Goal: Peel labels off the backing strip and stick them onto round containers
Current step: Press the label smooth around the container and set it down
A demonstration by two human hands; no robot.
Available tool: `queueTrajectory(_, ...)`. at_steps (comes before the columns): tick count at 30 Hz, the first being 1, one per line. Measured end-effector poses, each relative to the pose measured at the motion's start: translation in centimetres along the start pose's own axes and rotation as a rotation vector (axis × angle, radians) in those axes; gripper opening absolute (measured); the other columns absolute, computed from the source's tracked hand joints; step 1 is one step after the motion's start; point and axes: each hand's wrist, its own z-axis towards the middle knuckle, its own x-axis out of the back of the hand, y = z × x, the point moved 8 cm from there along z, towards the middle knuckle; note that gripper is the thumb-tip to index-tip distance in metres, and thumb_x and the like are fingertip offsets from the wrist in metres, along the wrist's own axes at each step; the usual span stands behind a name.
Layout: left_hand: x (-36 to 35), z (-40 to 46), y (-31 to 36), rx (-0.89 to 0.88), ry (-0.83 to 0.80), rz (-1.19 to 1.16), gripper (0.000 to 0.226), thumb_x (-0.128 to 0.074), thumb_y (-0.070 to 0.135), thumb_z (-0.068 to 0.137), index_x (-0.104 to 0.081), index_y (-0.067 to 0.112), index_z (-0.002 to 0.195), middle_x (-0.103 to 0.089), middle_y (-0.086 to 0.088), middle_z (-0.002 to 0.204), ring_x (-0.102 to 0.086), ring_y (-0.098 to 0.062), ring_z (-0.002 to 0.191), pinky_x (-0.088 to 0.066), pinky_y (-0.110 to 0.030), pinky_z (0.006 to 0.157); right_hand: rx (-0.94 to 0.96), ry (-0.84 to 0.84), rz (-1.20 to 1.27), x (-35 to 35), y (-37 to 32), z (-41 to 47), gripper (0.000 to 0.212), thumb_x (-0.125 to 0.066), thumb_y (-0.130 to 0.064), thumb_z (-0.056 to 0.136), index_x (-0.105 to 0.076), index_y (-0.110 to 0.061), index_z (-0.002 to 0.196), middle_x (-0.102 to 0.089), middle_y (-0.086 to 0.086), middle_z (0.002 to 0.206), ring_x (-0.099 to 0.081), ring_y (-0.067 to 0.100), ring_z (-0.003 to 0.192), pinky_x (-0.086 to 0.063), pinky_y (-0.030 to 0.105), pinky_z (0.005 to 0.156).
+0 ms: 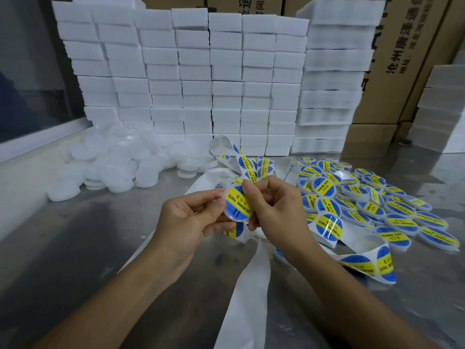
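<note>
Both hands pinch one round container (237, 204) above the backing strip (247, 285): left hand (193, 217) holds its edge, right hand (274, 210) presses its blue-yellow label (236, 206).

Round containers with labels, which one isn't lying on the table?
The labelled container held up between the left hand and right hand; the other labelled ones lie heaped on the table at right.

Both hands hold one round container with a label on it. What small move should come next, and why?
Probably the right hand should rub its thumb across the blue and yellow round label to flatten it. The label already covers the top of the small white round container that the left hand grips, and the right fingers rest at its edge. After that it could join the pile of labelled containers.
</note>
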Motion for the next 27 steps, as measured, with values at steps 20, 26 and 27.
queueTrajectory(20,1.1,0.2,0.2,0.027,0.046,-0.068,0.018,-0.070,0.015,0.067,-0.078,0.012,0.082,-0.075,-0.018,0.089,-0.075,-0.027,0.078,-0.059,-0.026,0.063,0.062,-0.164,-0.075,-1.0,-0.6,0.1,0.036,-0.075,-0.004,0.083,-0.064,-0.022,0.112,-0.071,0.012,0.089,-0.067,0.014,0.059,-0.058,0.029,0.063)
queueTrajectory(26,1.2,0.1,0.1,0.013,0.075,-0.046,0.015,-0.070,0.016,0.068,-0.078,0.013,0.080,-0.075,-0.017,0.085,-0.075,-0.024,0.076,-0.058,-0.026,0.064,0.242,-0.105,-0.385,-1.3,-1.7,-0.7,0.061,-0.084,-0.027,0.076,-0.060,-0.022,0.131,-0.061,-0.005,0.120,-0.067,0.009,0.084,-0.056,0.027,0.076)
queueTrajectory(27,1.1,0.1,0.1,0.008,0.071,-0.035,0.014,-0.071,0.017,0.067,-0.079,0.014,0.078,-0.075,-0.017,0.084,-0.074,-0.024,0.075,-0.058,-0.026,0.064,0.297,-0.112,-0.449,-1.6,-2.0,-1.0,0.064,-0.086,-0.031,0.073,-0.060,-0.021,0.131,-0.059,-0.005,0.120,-0.063,0.007,0.092,-0.053,0.022,0.079)
